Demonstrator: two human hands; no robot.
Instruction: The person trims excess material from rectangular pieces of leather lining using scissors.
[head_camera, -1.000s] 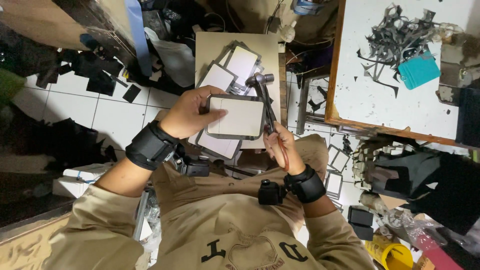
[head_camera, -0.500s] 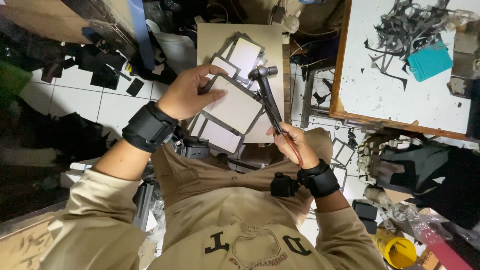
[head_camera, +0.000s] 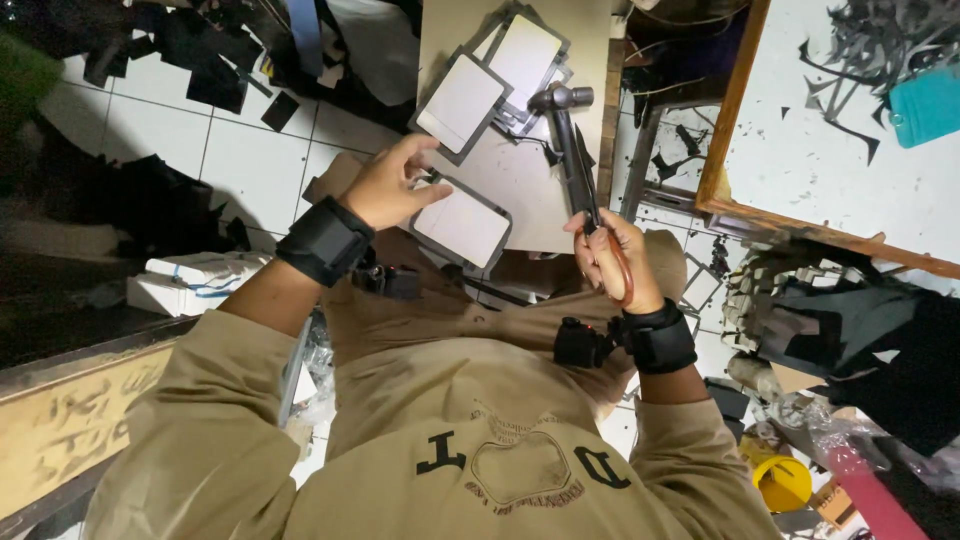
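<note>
Left hand (head_camera: 385, 185): closed on one white, dark-framed panel (head_camera: 462, 222) at near edge of small desk (head_camera: 520, 190). Right hand (head_camera: 610, 255): gripping one hammer (head_camera: 570, 140), head up over desk. Two further framed panels (head_camera: 462, 100) (head_camera: 525, 55) lying farther back, overlapping.

A small beige work board (head_camera: 590, 40) carries several grey-framed white panels (head_camera: 462, 100); behind it, white floor tiles (head_camera: 240, 160) bear dark scraps (head_camera: 215, 80).

White tiled floor (head_camera: 240, 150) strewn with dark scraps, perhaps offcuts; wood-edged white table (head_camera: 800, 180) nearby.
</note>
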